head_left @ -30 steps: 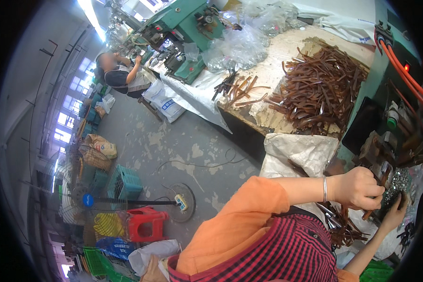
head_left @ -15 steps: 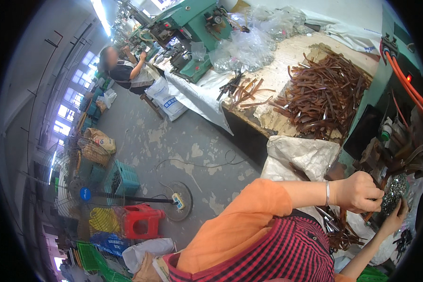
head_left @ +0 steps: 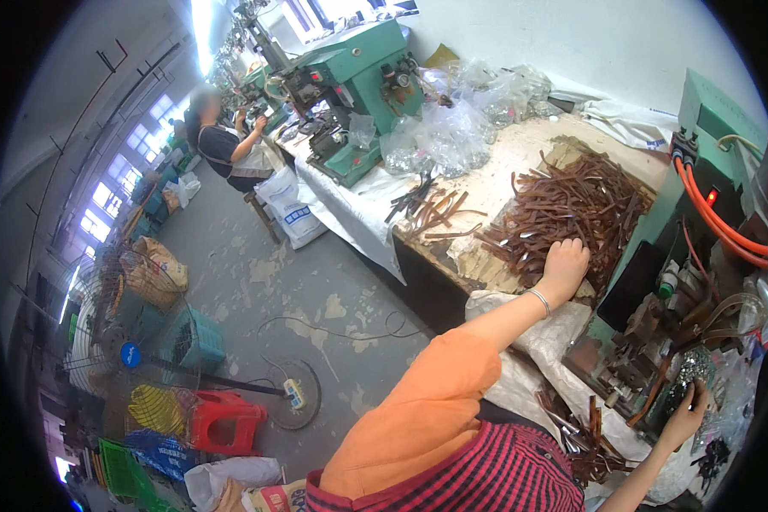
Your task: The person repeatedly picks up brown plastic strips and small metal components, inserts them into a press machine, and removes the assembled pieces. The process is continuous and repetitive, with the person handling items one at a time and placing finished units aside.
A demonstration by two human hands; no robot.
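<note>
My left hand [head_left: 565,269] reaches to the near edge of a heap of brown strips [head_left: 576,213] on the workbench. Its fingers bend down among the strips, and the fingertips are hidden. My right hand [head_left: 684,416] is low at the right, beside a pile of small shiny metal pieces [head_left: 696,369] next to the machine. Thumb and fingers come together there; whatever they hold is too small to make out. One brown strip [head_left: 654,388] slants across the front of the machine [head_left: 623,363], close to that hand.
Orange hoses [head_left: 717,213] run along the green machine body, with a black phone-like slab [head_left: 631,284] in front. More brown strips [head_left: 590,435] lie below on a white sack [head_left: 529,375]. Clear bags of metal pieces [head_left: 444,128] stand farther back. A co-worker [head_left: 226,141] sits at far left.
My left hand has moved from beside the right hand, by the metal pieces, up and left to the heap of strips. My right hand stays by the metal pieces; the view has shifted.
</note>
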